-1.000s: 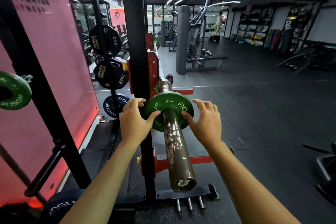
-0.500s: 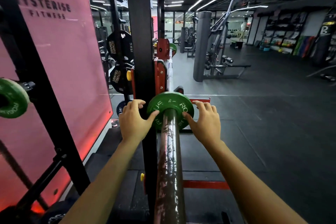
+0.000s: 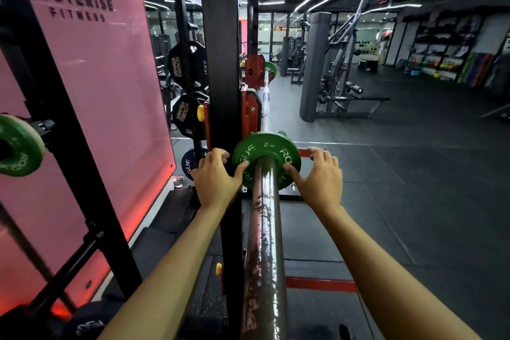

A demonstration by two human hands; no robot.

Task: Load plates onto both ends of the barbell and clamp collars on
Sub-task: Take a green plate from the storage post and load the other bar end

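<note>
- Gym floor (image 3: 400,179): dark rubber matting, strip lights overhead, cable machine (image 3: 339,63) and storage shelves (image 3: 441,50) in the far background.
- Pink wall panel (image 3: 96,77) on my left reads "HYSTERISE FITNESS"; a banner above shows partial "STRENGTH".
- Black rack upright (image 3: 220,63) stands just left of the barbell, with red J-hooks (image 3: 252,107) on it.
- Black plates (image 3: 187,66) stored behind the upright read "HAMMER STRENGTH"; a blue plate (image 3: 189,164) lower down shows "GUE".
- Barbell sleeve (image 3: 263,243) runs from the bottom edge away from me; brown, shiny, worn patches. The thinner shaft continues past the hooks.
- Green plate (image 3: 266,159), marked "ROGUE" twice, sits on the sleeve, far along it toward the rack. Small numerals on it, unreadable.
- Second green plate (image 3: 271,70) visible at the far end of the bar.
- Another green "ROGUE" plate (image 3: 16,145) on a storage peg at the left edge.
- Left hand (image 3: 214,176): thumb on the plate's face, fingers curled round its left rim.
- Right hand (image 3: 317,176): thumb on the face, fingers wrapped over the right rim.
- I see no collar on the near sleeve.
</note>
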